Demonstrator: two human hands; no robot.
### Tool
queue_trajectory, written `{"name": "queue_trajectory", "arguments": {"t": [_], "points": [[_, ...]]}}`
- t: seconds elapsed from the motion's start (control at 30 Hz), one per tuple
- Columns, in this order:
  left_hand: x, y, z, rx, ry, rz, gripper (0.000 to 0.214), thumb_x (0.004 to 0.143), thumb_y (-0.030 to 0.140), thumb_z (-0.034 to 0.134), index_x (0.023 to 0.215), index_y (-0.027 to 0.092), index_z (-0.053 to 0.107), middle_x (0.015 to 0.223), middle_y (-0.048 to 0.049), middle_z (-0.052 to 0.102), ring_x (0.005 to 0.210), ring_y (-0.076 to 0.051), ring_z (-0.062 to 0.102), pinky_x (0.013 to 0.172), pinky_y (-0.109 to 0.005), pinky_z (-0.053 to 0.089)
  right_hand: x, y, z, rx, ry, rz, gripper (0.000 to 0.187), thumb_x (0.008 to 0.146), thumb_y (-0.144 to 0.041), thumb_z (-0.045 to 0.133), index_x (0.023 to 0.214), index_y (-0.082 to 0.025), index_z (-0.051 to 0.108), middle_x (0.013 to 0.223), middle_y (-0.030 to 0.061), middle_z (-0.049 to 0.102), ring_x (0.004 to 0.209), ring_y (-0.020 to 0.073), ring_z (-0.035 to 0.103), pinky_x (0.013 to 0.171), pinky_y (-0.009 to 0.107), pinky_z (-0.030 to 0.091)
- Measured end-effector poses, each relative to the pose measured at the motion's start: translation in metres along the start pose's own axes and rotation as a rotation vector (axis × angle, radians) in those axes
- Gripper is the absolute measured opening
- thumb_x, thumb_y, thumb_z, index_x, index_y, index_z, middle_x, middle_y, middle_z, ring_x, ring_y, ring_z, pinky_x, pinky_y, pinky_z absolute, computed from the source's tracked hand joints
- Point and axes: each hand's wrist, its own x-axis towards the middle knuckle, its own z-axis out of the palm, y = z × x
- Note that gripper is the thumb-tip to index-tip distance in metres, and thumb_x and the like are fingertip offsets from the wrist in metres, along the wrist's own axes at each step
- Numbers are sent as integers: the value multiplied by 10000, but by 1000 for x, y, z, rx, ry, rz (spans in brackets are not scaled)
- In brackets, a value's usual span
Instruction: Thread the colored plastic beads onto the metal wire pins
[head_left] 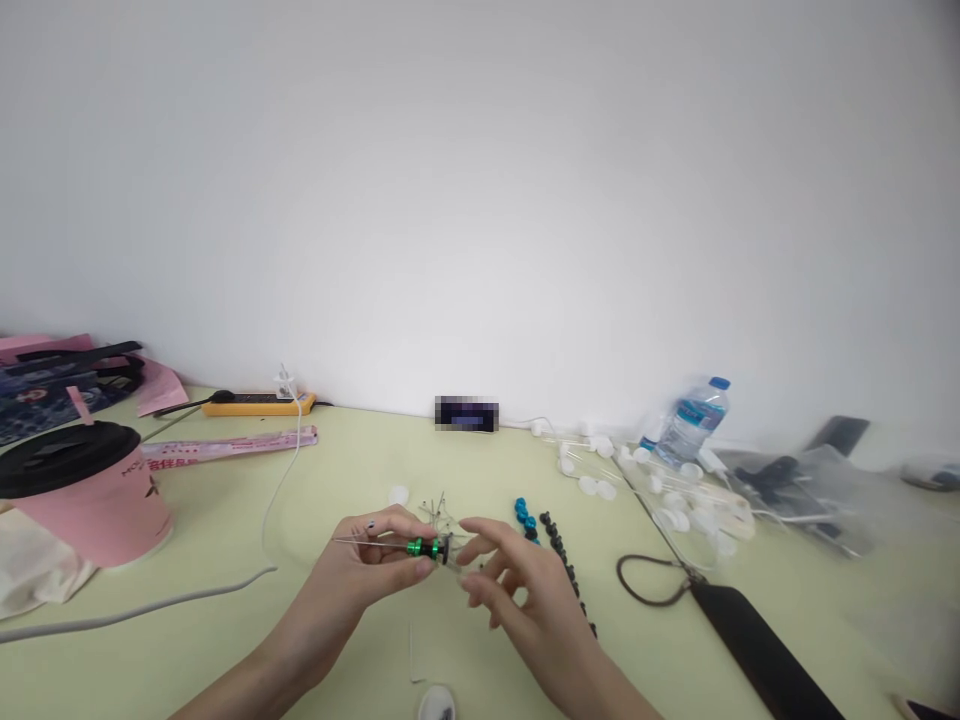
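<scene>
My left hand (367, 565) pinches a thin metal needle or wire with green beads (421, 547) threaded on it, held level above the pale green table (225, 660). My right hand (517, 590) is close beside it on the right, fingers half curled, with its fingertips at the bead end of the wire. Whether they grip a small bead there I cannot make out. Blue beads (525, 516) and a line of black beads (562, 565) lie on the table just beyond my right hand. Some thin pins (435, 508) lie behind the hands.
A pink cup with a black lid (82, 490) stands at left, with a grey cable (135, 610) in front. A yellow power strip (259, 404) sits by the wall. A water bottle (694, 417), white caps and tubes (675, 495) and a black pouch (757, 650) lie at right.
</scene>
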Motion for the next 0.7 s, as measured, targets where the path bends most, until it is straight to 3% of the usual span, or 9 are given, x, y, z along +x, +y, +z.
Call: {"name": "queue_trajectory", "arguments": {"t": [0.1,0.33,0.57,0.7], "points": [[2,0,0,-11,-14,-26,130,686,229,726,812,202,703,835,-26,643,831,-180,597,758,-263,458,7,-5,6,-38,-18,0,343,821,-188,565,1142,-299,516,947,-9,644,700,115,595,510,187,475],[3,7,1,-56,-4,-14,114,674,227,722,775,182,699,801,-37,641,815,-203,603,744,-296,473,22,-31,8,-136,-79,-20,197,837,-192,551,1017,-269,583,862,-21,659,756,133,607,593,215,470],[5,8,-2,-66,-7,-5,110,692,211,719,798,188,697,823,-40,651,847,-210,611,765,-300,467,25,-39,1,-237,-177,61,456,776,-112,581,1171,-305,460,941,-21,663,823,162,615,668,238,445],[6,8,-4,-78,-14,12,101,700,206,715,796,187,692,853,-39,655,858,-213,619,772,-299,469,24,-42,0,-312,-197,52,413,786,-134,584,1139,-317,473,915,-34,659,821,171,604,675,247,432]]}}
